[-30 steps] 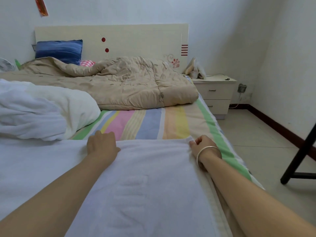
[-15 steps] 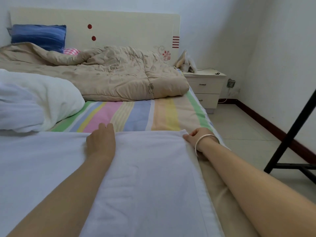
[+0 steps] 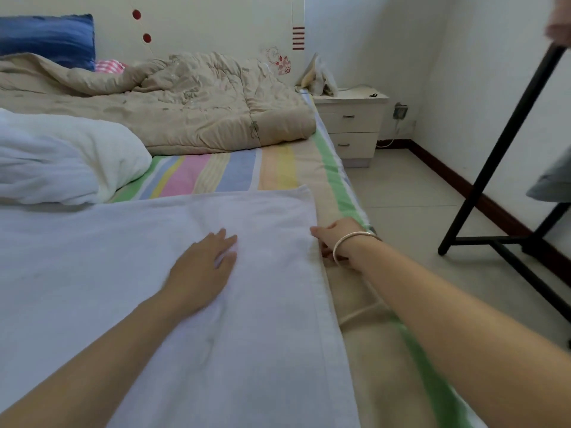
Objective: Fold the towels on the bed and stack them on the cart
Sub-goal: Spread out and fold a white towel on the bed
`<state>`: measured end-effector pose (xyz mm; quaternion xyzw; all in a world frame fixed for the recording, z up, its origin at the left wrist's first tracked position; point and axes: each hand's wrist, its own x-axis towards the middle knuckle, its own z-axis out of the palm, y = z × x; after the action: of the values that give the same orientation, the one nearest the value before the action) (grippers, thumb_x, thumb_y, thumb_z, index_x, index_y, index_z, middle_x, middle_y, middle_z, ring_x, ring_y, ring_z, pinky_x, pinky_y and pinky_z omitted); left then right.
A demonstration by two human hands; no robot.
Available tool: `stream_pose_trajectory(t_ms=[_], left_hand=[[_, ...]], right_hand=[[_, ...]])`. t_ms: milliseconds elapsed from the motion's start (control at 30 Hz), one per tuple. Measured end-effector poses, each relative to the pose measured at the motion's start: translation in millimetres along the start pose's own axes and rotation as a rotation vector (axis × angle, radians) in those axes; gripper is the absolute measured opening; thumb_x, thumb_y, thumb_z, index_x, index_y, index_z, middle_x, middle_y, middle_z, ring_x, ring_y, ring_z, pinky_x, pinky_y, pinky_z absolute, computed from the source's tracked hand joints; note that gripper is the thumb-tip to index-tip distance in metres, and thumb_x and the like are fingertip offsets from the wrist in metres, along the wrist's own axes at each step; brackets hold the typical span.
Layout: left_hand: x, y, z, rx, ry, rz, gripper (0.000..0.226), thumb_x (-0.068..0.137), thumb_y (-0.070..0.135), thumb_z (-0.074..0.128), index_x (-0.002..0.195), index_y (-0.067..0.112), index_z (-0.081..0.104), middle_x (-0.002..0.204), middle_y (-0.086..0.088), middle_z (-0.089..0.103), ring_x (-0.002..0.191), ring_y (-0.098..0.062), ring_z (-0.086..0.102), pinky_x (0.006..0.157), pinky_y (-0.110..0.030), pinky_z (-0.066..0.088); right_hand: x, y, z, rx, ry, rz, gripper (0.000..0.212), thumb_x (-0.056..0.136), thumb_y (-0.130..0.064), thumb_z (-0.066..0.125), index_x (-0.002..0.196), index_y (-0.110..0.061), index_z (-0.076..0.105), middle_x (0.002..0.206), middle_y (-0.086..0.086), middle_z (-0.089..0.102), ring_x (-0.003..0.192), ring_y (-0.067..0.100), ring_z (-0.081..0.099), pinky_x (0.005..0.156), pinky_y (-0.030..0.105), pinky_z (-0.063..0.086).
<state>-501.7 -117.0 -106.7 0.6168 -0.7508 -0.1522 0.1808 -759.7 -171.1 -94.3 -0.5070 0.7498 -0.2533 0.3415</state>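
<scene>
- We see a white towel (image 3: 148, 273) spread flat over the near part of the bed (image 3: 234, 171). It fills the view from 6 to 9 o'clock, and its right hem runs just inside the bed's right edge.
- Our left hand (image 3: 204, 267) lies palm down on the towel, released, with straight fingers pointing to 1 o'clock.
- Our right hand (image 3: 336, 239) is at 3 o'clock of the left hand and is grasping the towel's right hem, thumb at the edge and fingers curled under. A bracelet (image 3: 347, 245) circles the wrist.
- A rumpled beige quilt (image 3: 185, 112) lies at 12 o'clock, beyond a bare band of striped sheet.
- A blue pillow (image 3: 46, 38) leans on the headboard at 11 o'clock.
- A white heap (image 3: 61, 159) sits at 10 o'clock, touching the towel's far edge — we cannot tell what it is.
- A nightstand (image 3: 352, 125) stands at 1 o'clock, just beside the bed.
- A black frame (image 3: 494, 149) stands on the floor at 3 o'clock, well apart from the bed.
</scene>
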Motion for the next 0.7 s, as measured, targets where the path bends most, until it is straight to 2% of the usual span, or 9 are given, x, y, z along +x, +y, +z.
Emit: stream_pose_trajectory(t_ms=[67,133,200,267,300,400,433,533,700], left_hand=[[-51.8,21.3,13.9,0.180,-0.010,0.179,0.077,0.091,0.065,0.014,0.147,0.020,0.040,0.154,0.000,0.035,0.142,-0.018,0.034,0.115,-0.030,0.015],[-106.5,43.4,26.1,0.218,0.034,0.319,0.074,0.098,0.060,0.007,0.143,0.016,0.048,0.148,-0.005,0.044,0.135,-0.024,0.045,0.110,-0.035,0.020],[-150.5,68.0,29.8,0.163,-0.012,0.301,0.079,0.091,0.066,-0.009,0.152,0.030,0.026,0.159,0.006,0.016,0.147,-0.010,0.018,0.116,-0.032,0.008],[-183.6,85.3,32.1,0.167,-0.081,0.261,0.087,0.076,0.072,-0.026,0.152,0.039,0.000,0.156,0.017,-0.014,0.145,0.001,-0.013,0.118,-0.028,-0.006],[-198.2,91.7,33.8,0.176,-0.073,0.268,0.086,0.078,0.071,-0.024,0.153,0.037,0.001,0.158,0.015,-0.012,0.146,-0.001,-0.011,0.118,-0.029,-0.006],[-226.8,108.7,36.7,0.261,-0.093,0.253,0.070,0.099,0.057,0.003,0.152,0.022,0.032,0.158,-0.003,0.027,0.146,-0.018,0.025,0.112,-0.038,0.013],[-230.9,112.3,39.3,0.267,-0.070,0.252,0.069,0.099,0.056,0.004,0.152,0.020,0.033,0.158,-0.004,0.028,0.146,-0.019,0.026,0.112,-0.039,0.014],[-249.2,124.0,43.5,0.248,-0.045,0.245,0.076,0.094,0.063,-0.001,0.156,0.023,0.014,0.163,-0.002,0.005,0.150,-0.015,0.001,0.117,-0.042,0.004],[-280.2,133.9,49.7,0.257,-0.057,0.295,0.077,0.096,0.065,0.011,0.154,0.015,0.022,0.162,-0.006,0.016,0.150,-0.017,0.009,0.115,-0.044,0.010]], right_hand=[[-32.0,9.5,-2.2,-0.056,0.001,-0.032,0.048,0.080,-0.052,0.065,0.090,-0.004,0.069,0.096,0.014,0.071,0.086,0.030,0.066,0.083,0.037,0.054],[-69.7,19.3,-5.8,-0.062,-0.029,-0.067,0.038,0.082,-0.047,0.065,0.078,-0.009,0.066,0.090,0.014,0.072,0.084,0.032,0.067,0.083,0.040,0.056],[-103.6,28.8,-8.3,-0.080,-0.061,-0.083,0.033,0.085,-0.041,0.065,0.072,-0.010,0.066,0.083,0.014,0.073,0.080,0.034,0.070,0.079,0.045,0.057],[-130.8,35.2,-11.1,-0.095,-0.056,-0.090,0.033,0.086,-0.040,0.064,0.073,-0.010,0.066,0.079,0.014,0.073,0.077,0.034,0.070,0.077,0.046,0.058],[-143.8,37.9,-11.3,-0.125,-0.053,-0.091,0.034,0.086,-0.043,0.063,0.076,-0.010,0.067,0.080,0.013,0.072,0.078,0.033,0.070,0.078,0.044,0.058],[-170.4,42.7,-5.9,-0.272,0.004,-0.088,0.043,0.086,-0.054,0.057,0.089,-0.012,0.070,0.091,0.010,0.072,0.087,0.031,0.067,0.079,0.034,0.053],[-176.2,42.9,-3.1,-0.319,0.037,-0.090,0.046,0.086,-0.056,0.054,0.093,-0.013,0.070,0.096,0.009,0.071,0.091,0.031,0.065,0.076,0.032,0.050],[-196.7,44.4,0.7,-0.373,0.076,-0.084,0.049,0.086,-0.058,0.052,0.102,-0.015,0.069,0.106,0.009,0.068,0.098,0.031,0.063,0.073,0.031,0.043],[-219.2,56.0,1.4,-0.383,-0.018,-0.072,0.055,0.089,-0.059,0.047,0.106,-0.010,0.067,0.108,0.010,0.067,0.099,0.031,0.062,0.076,0.032,0.044]])
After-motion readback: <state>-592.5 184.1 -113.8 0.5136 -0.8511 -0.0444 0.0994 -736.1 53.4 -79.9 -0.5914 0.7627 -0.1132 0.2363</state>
